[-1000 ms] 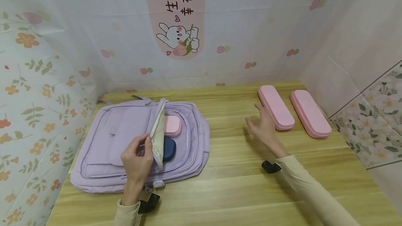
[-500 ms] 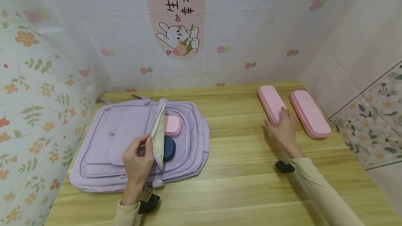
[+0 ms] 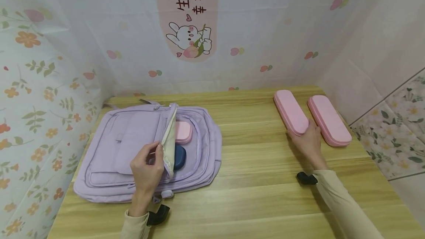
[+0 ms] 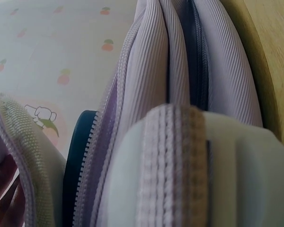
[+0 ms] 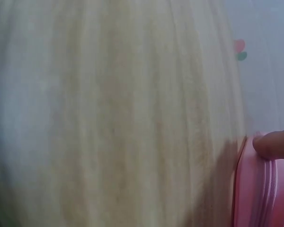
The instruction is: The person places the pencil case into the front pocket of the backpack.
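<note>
A lilac backpack (image 3: 109,146) lies flat on the left of the table, its front pocket unzipped. My left hand (image 3: 146,167) pinches the edge of the pocket flap (image 3: 169,146) and holds it raised. Inside the pocket sit a pink case (image 3: 183,132) and a dark blue case (image 3: 180,157), both partly covered by the flap. On the right, my right hand (image 3: 308,145) grips the near end of a long pink zippered case (image 3: 290,110), like a pencil case. In the right wrist view, the thumb (image 5: 274,144) presses against that case's side.
A second long pink case (image 3: 330,121) lies just right of the gripped one, near the table's right edge. White printed curtains (image 3: 252,28) hang behind and at the sides. A pale buckle (image 3: 167,194) sticks out at the backpack's near side.
My right hand has moved right to the nearer-left long pink case and closed on its near end. My left hand stays on the pocket flap.
</note>
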Motion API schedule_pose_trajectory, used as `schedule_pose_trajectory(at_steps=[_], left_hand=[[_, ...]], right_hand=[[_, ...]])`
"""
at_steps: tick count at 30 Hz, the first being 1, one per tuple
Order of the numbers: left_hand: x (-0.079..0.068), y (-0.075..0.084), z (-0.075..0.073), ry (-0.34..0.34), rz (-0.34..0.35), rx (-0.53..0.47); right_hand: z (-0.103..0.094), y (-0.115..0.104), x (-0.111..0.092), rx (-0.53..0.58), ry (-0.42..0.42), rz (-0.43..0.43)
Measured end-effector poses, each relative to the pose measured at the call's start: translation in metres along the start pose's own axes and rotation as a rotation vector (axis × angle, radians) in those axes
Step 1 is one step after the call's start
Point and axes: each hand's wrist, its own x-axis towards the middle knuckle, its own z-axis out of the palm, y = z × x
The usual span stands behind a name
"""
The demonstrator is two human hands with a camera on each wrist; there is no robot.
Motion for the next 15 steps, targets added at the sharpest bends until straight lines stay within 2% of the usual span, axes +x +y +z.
schedule_pose_trajectory(at_steps=[6, 15], left_hand=[[-0.0011, -0.0007, 0.0004, -0.007, 0.007, -0.004], [-0.0006, -0.0013, 0.0011, -0.012, 0.016, 0.002]], right_hand=[[-0.0006, 0.0030, -0.0014, 0.015, 0.033, 0.000], [0.0022, 0.0104, -0.0019, 0.064, 0.181, -0.051]])
